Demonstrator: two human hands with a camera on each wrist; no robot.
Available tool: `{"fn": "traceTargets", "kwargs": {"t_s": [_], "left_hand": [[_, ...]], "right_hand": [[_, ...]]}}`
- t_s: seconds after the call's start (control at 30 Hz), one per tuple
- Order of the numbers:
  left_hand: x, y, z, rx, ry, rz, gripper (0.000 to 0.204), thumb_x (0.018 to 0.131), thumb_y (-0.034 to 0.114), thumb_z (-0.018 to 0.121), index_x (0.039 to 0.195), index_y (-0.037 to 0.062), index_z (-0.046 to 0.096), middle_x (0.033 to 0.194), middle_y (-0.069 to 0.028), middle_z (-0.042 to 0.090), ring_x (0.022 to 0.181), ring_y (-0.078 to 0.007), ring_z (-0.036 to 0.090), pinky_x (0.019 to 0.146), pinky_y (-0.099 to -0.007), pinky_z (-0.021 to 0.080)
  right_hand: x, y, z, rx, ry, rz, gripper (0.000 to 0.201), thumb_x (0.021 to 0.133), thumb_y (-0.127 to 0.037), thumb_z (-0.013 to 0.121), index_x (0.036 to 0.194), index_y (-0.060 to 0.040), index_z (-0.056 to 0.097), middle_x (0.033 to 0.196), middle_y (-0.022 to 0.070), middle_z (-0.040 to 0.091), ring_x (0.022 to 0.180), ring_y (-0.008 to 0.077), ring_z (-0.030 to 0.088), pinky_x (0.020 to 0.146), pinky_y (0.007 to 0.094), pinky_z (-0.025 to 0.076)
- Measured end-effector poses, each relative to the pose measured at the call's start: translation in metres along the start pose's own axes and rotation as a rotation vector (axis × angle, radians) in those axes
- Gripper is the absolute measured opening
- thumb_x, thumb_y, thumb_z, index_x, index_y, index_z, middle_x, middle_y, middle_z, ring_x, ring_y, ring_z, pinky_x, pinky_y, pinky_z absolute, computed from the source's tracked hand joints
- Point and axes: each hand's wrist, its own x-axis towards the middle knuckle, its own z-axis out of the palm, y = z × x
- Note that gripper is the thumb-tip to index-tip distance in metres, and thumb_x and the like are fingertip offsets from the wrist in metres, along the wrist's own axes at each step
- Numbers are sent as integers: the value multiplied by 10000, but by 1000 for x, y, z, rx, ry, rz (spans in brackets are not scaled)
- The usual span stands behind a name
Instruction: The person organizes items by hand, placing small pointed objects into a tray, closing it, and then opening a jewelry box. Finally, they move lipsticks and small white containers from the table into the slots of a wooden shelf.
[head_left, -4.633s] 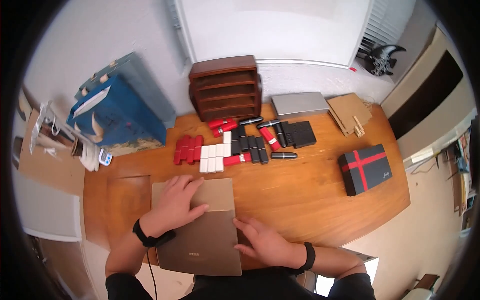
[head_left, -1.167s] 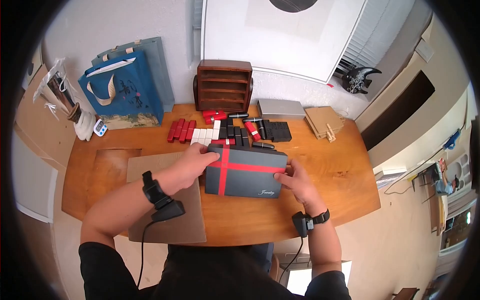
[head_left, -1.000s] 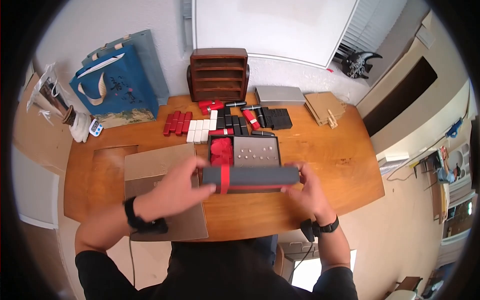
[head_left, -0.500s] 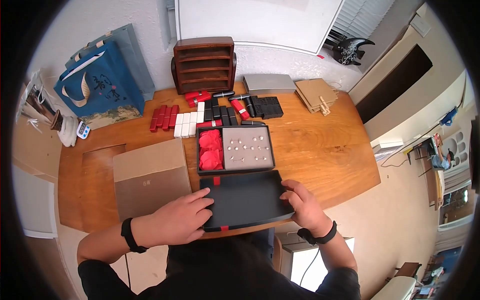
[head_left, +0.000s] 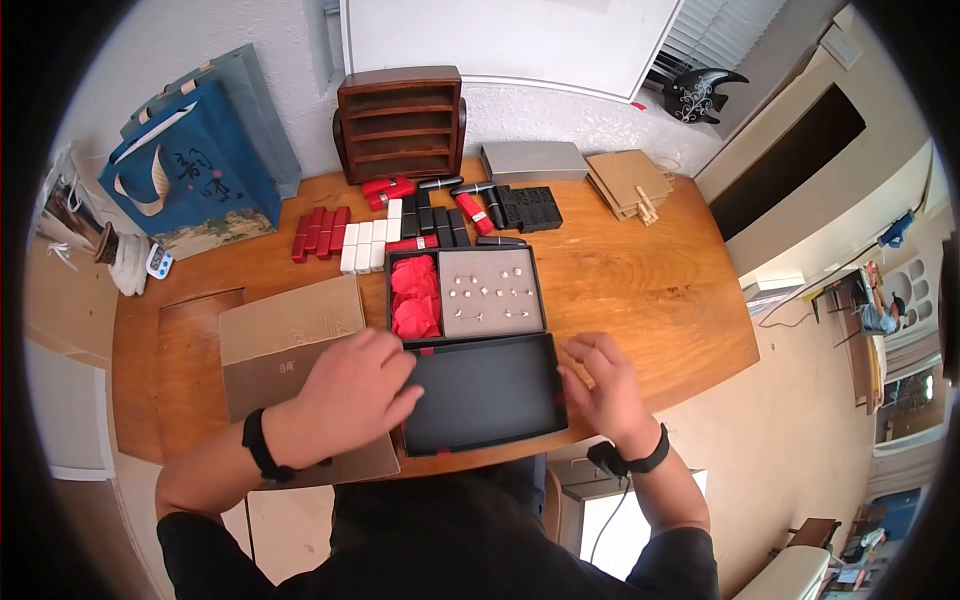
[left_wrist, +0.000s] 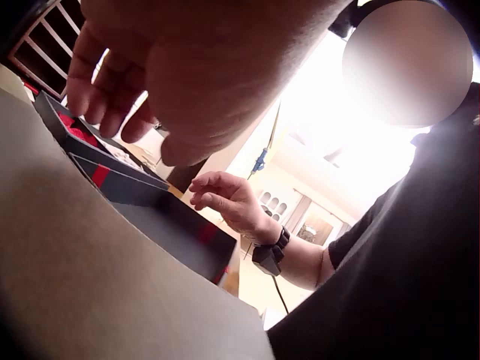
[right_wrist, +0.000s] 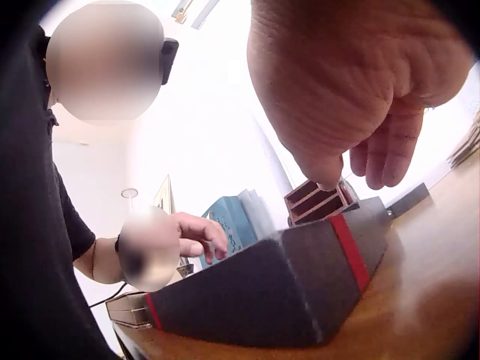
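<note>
A black jewelry box lies uncovered on the table, with red petals in its left part and several small earrings on a grey pad at right. Its lid rests upside down just in front, hollow side up; red ribbon shows at its edges. My left hand hovers by the lid's left edge, over the brown cardboard box, fingers loosely bent and holding nothing. Just off the lid's right side is my right hand, fingers relaxed, also holding nothing. In the right wrist view the lid stands below the hand.
Behind the jewelry box lie several red, white and black lipsticks. Farther back are a small wooden shelf, a silver box and brown paper bags. A blue gift bag stands at left, near a small timer.
The ribboned lid was lifted off the jewelry box, turned over and set down in front of it. Both hands have since let go of the lid and moved slightly away.
</note>
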Motion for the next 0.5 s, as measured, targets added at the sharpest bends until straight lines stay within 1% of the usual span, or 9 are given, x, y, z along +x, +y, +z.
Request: {"fn": "traceTargets", "kwargs": {"t_s": [0.03,0.07,0.13,0.17,0.23,0.27,0.33,0.43,0.5], "left_hand": [[4,-3,1,69,67,-64,300,835,217,750,1041,16,664,1016,-131,610,954,-319,603,821,-413,530],[7,-7,5,69,69,-64,300,835,217,750,1041,16,664,1016,-131,610,954,-319,603,821,-413,530],[11,-16,14,109,-7,-66,280,841,193,742,1036,24,633,1025,-128,586,960,-322,593,818,-412,531],[12,-18,17,107,-5,-70,280,841,193,742,1036,24,633,1025,-128,586,960,-322,593,818,-412,531],[14,-19,22,120,-7,-74,250,837,161,735,1005,24,611,998,-130,578,933,-319,587,806,-413,527],[15,-22,24,115,-7,-79,250,837,161,735,1005,24,611,998,-130,578,933,-319,587,806,-413,527],[18,-26,28,157,-15,-29,212,819,118,721,956,29,587,969,-130,580,898,-320,588,771,-419,528],[19,-29,31,154,-19,-23,202,774,62,691,935,26,576,935,-133,586,851,-320,592,733,-420,530],[21,-27,32,155,-23,-18,202,753,47,674,927,24,573,920,-135,587,835,-321,595,718,-420,530]], "right_hand": [[7,-1,2,-3,29,32,296,836,5,735,1124,5,666,1074,198,636,942,372,668,777,410,562],[13,-2,4,-4,29,30,296,836,5,735,1124,5,666,1074,198,636,942,372,668,777,410,562],[23,-5,7,-63,21,120,296,840,-8,742,1123,5,659,989,188,651,871,353,676,738,404,558],[23,-4,8,-63,18,118,296,840,-8,742,1123,5,659,989,188,651,871,353,676,738,404,558],[21,-2,14,9,-96,277,337,845,-19,747,1163,3,639,908,175,660,786,327,682,698,395,555],[20,-1,17,9,-103,276,337,845,-19,747,1163,3,639,908,175,660,786,327,682,698,395,555],[19,0,21,48,-82,291,387,847,-22,752,1205,1,608,856,160,657,719,302,678,669,388,552],[17,1,21,91,-97,353,410,853,-19,747,1230,2,588,863,160,653,711,292,675,659,385,550],[20,0,18,108,-109,352,400,855,-19,743,1224,-1,588,863,162,650,719,301,673,664,388,549]]}}
